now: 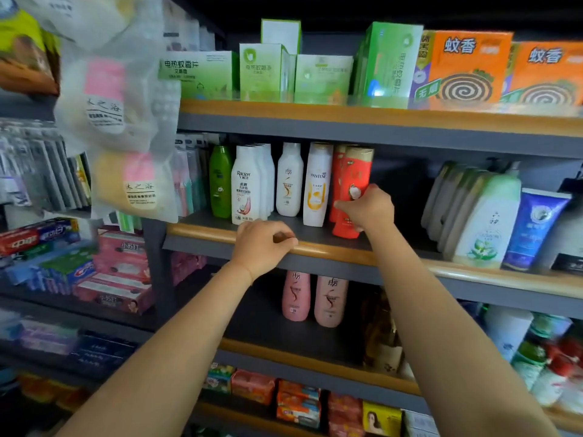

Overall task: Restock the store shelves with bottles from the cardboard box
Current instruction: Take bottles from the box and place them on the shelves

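Observation:
My right hand (pixel 367 208) grips a red shampoo bottle (pixel 355 171) standing on the middle shelf (pixel 315 247), beside another red bottle behind it. My left hand (pixel 263 244) rests on the shelf's wooden front edge, fingers curled over it. To the left of the red bottles stand a white Pantene bottle (pixel 318 184), another white bottle (pixel 289 179), a row of white Rejoice bottles (pixel 249 184) and a green bottle (pixel 220 181). The cardboard box is out of view.
Green and orange mosquito-repellent boxes (pixel 467 70) fill the upper shelf. Pale green bottles (pixel 487 219) and a blue tube (pixel 533 228) stand at right. Two pink bottles (pixel 314 299) sit below. Hanging sponge packs (pixel 120 121) and toothpaste boxes (pixel 66 257) are at left.

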`<control>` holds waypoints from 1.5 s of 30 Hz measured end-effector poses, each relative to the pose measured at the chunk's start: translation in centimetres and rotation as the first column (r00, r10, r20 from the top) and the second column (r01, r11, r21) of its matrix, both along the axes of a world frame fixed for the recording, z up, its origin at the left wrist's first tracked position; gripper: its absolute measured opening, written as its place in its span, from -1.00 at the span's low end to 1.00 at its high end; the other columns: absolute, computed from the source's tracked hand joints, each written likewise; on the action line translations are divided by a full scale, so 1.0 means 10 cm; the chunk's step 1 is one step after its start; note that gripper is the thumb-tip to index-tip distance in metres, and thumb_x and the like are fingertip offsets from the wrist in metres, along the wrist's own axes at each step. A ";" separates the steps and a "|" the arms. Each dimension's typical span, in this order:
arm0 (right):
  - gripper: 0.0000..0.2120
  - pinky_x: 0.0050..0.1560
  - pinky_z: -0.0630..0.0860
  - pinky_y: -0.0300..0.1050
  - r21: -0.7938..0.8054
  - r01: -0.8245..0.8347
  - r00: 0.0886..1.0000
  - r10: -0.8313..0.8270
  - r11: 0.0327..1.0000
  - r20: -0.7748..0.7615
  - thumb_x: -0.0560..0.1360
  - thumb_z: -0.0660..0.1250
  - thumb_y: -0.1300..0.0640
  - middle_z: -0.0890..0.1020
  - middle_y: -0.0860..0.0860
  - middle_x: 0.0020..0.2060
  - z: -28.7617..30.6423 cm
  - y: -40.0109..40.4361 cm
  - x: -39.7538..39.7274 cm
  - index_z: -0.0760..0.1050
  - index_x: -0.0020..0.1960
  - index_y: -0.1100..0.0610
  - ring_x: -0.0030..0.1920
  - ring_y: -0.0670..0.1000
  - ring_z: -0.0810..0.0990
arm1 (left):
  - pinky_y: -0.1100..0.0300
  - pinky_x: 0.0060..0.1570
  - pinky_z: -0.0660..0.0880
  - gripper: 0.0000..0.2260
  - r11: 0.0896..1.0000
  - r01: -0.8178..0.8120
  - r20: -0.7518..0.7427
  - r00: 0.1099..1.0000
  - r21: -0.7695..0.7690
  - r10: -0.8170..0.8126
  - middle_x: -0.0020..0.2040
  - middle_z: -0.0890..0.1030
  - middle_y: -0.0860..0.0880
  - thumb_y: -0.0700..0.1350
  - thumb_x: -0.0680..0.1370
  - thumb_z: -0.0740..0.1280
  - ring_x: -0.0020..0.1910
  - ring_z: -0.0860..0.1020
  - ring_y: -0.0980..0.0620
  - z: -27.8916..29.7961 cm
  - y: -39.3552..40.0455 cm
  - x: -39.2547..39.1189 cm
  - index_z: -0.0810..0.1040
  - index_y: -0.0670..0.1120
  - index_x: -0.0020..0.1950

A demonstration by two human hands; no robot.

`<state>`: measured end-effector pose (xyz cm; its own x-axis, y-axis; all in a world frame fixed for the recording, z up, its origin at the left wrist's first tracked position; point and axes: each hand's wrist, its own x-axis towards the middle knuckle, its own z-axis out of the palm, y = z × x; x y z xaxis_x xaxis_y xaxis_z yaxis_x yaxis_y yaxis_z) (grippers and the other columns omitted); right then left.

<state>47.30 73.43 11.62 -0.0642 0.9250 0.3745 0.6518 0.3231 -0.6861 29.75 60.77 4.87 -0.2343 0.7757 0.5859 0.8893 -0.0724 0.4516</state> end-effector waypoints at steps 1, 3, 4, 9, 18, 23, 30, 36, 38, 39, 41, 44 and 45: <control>-0.41 -0.08 0.49 -0.07 -0.009 -0.002 1.000 0.002 1.000 0.007 0.39 0.50 -0.09 0.59 0.13 0.16 0.01 0.04 -0.03 0.42 0.26 0.20 0.14 0.17 0.60 | 0.07 0.25 0.28 -0.95 1.000 -0.002 -0.002 1.000 -0.002 0.002 -0.08 0.68 0.18 0.06 0.55 0.40 0.03 0.57 0.11 0.00 -0.01 0.00 0.66 0.15 -0.06; -0.39 -0.09 0.50 -0.06 -0.027 -0.010 1.000 0.010 1.000 0.006 0.39 0.51 -0.10 0.59 0.14 0.18 0.02 0.10 -0.08 0.41 0.28 0.20 0.12 0.17 0.62 | 0.09 0.23 0.26 -0.94 1.000 -0.007 -0.008 1.000 0.000 0.007 -0.07 0.68 0.18 0.06 0.55 0.39 0.03 0.56 0.12 0.01 -0.01 0.00 0.66 0.15 -0.06; -0.38 -0.09 0.51 -0.05 -0.031 -0.013 1.000 0.013 0.999 0.006 0.40 0.51 -0.11 0.58 0.15 0.19 0.02 0.12 -0.10 0.40 0.29 0.20 0.12 0.18 0.62 | 0.11 0.22 0.26 -0.94 1.000 -0.008 -0.009 1.000 0.002 0.008 -0.07 0.68 0.18 0.07 0.55 0.39 0.03 0.56 0.12 0.01 -0.01 0.00 0.66 0.15 -0.05; -0.35 -0.09 0.47 -0.06 -0.039 -0.006 1.000 0.006 0.999 0.019 0.42 0.50 -0.11 0.55 0.16 0.22 0.01 0.20 -0.18 0.35 0.33 0.22 0.17 0.18 0.59 | 0.11 0.21 0.25 -0.94 1.000 -0.010 -0.008 1.000 -0.014 0.010 -0.07 0.67 0.19 0.09 0.55 0.38 0.04 0.55 0.12 0.00 0.01 -0.02 0.64 0.17 -0.06; -0.21 -0.11 0.46 -0.08 0.038 0.030 0.997 -0.027 0.999 -0.068 0.40 0.51 -0.12 0.31 0.27 0.34 0.04 -0.01 -0.21 0.22 0.38 0.27 0.08 0.20 0.58 | 0.17 0.16 0.15 -0.91 1.000 -0.001 -0.016 1.000 -0.002 0.001 -0.04 0.66 0.19 0.09 0.57 0.36 0.07 0.52 0.11 -0.02 0.07 -0.02 0.65 0.15 -0.01; -0.86 -0.18 0.51 -0.03 0.369 -0.205 0.860 0.346 0.907 -0.374 0.52 0.38 0.07 0.60 0.10 -0.12 -0.19 -0.66 -0.36 0.49 -0.04 0.13 -0.24 0.07 0.55 | 0.15 0.30 0.31 -0.75 0.970 0.092 -0.011 0.996 0.224 -0.092 0.18 0.61 0.03 -0.17 0.57 0.37 0.24 0.46 0.03 -0.15 -0.16 -0.07 0.64 0.00 0.23; -0.83 -0.41 0.39 -0.15 0.036 -0.744 0.622 0.711 0.667 -0.327 0.58 0.28 0.20 0.54 0.14 -0.39 -1.55 -1.58 -1.43 0.49 -0.18 0.22 -0.46 -0.02 0.48 | 0.16 0.00 0.53 -0.84 0.960 -0.266 0.318 0.905 -0.093 0.281 0.04 0.64 0.04 -0.06 0.62 0.31 -0.03 0.59 0.08 -1.56 -1.40 -0.95 0.65 0.01 0.15; -0.78 -0.26 0.53 0.03 -0.657 -0.694 0.528 0.828 0.294 -0.187 0.59 0.25 0.08 0.61 0.10 -0.35 -3.60 -2.46 -2.49 0.51 -0.20 0.10 -0.42 0.03 0.57 | 0.04 0.14 0.48 -0.83 0.607 -0.530 0.343 0.516 -0.593 0.785 0.11 0.59 -0.15 -0.17 0.58 0.37 0.15 0.55 -0.16 -3.29 -3.18 -1.57 0.66 -0.13 0.14; -0.77 -0.27 0.50 0.00 -0.768 -0.611 0.481 0.861 0.194 -0.165 0.57 0.25 0.09 0.58 0.07 -0.39 -4.18 -2.85 -2.73 0.49 -0.25 0.10 -0.42 0.03 0.55 | -0.03 0.24 0.40 -0.67 0.410 -0.621 0.310 0.269 -0.668 0.912 0.19 0.54 -0.28 -0.18 0.52 0.42 0.23 0.46 -0.29 -3.68 -3.69 -1.64 0.58 -0.20 0.27; -0.77 -0.30 0.50 -0.08 -0.819 -0.554 0.460 0.875 0.150 -0.151 0.58 0.25 0.10 0.57 0.06 -0.39 -4.44 -3.03 -2.83 0.48 -0.25 0.12 -0.40 0.03 0.55 | -0.05 0.28 0.35 -0.56 0.310 -0.638 0.303 0.125 -0.705 0.945 0.24 0.50 -0.31 -0.15 0.50 0.44 0.27 0.42 -0.31 -3.86 -3.92 -1.68 0.50 -0.21 0.35; -0.77 -0.42 0.45 -0.25 -0.892 -0.445 0.420 0.898 0.081 -0.128 0.61 0.21 0.15 0.53 0.06 -0.38 -4.84 -3.36 -3.00 0.46 -0.22 0.14 -0.39 -0.01 0.52 | -0.06 0.35 0.32 -0.34 0.240 -0.597 0.361 -0.089 -0.765 0.928 0.37 0.44 -0.28 -0.04 0.48 0.48 0.37 0.37 -0.27 -4.13 -4.26 -1.75 0.32 -0.18 0.50; -0.83 -0.44 0.45 -0.24 -0.948 -0.316 0.375 0.922 0.026 -0.100 0.62 0.16 0.22 0.52 0.09 -0.31 -5.38 -3.78 -3.22 0.44 -0.12 0.17 -0.41 -0.04 0.52 | -0.04 0.37 0.41 -0.17 0.437 -0.495 0.613 -0.280 -0.752 0.739 0.48 0.39 -0.13 -0.01 0.48 0.52 0.42 0.42 -0.12 -4.48 -4.58 -1.88 0.12 -0.07 0.61; -0.85 -0.42 0.46 -0.23 -0.961 -0.277 0.356 0.931 0.022 -0.081 0.62 0.15 0.22 0.52 0.10 -0.29 -5.54 -3.90 -3.28 0.44 -0.09 0.18 -0.39 -0.04 0.53 | -0.03 0.36 0.43 -0.15 0.497 -0.453 0.656 -0.319 -0.740 0.684 0.49 0.38 -0.10 0.00 0.49 0.52 0.40 0.43 -0.09 -4.58 -4.63 -1.93 0.08 -0.04 0.62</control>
<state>14.47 34.43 -43.82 -0.6136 0.0975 -0.7836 0.7549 0.3635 -0.5459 10.49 14.47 -40.89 -0.7645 -0.0871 -0.6388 -0.6269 0.3314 0.7051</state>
